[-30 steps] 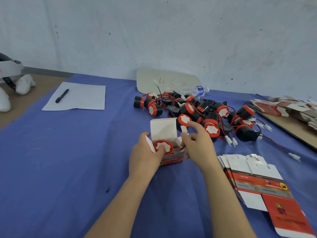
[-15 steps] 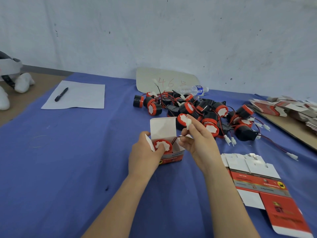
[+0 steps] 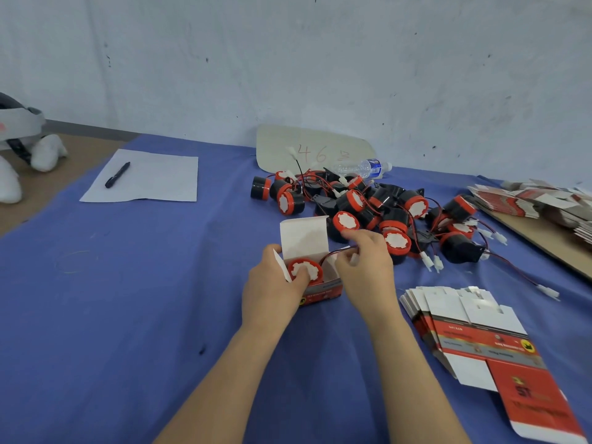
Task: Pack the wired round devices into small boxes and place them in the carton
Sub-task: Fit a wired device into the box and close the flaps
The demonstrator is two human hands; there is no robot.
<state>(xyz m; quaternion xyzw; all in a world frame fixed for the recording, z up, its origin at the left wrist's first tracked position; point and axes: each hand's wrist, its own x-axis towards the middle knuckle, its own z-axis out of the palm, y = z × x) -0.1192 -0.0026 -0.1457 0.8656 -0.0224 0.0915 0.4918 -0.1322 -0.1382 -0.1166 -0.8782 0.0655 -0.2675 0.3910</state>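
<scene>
Round device (image 3: 305,270): seated in the small box (image 3: 322,291), flap not shut yet
Left hand (image 3: 272,290): box is gripped, thumb on the device
Right hand (image 3: 365,267): wire (image 3: 333,252) is pinched, probably for tucking in
Pile (image 3: 394,216): loads left to be boxed

- A blue cloth (image 3: 128,299) is covering the work surface; a small dark speck (image 3: 201,350) is sitting on it near the front.
- A white sheet of paper (image 3: 153,177) is lying flat at far left, with a black pen (image 3: 117,174) resting on it.
- A pale card (image 3: 282,145) marked "46" in red is leaning against the scuffed wall (image 3: 288,59).
- A clear plastic bottle (image 3: 365,168) is lying on its side just beside the card.
</scene>
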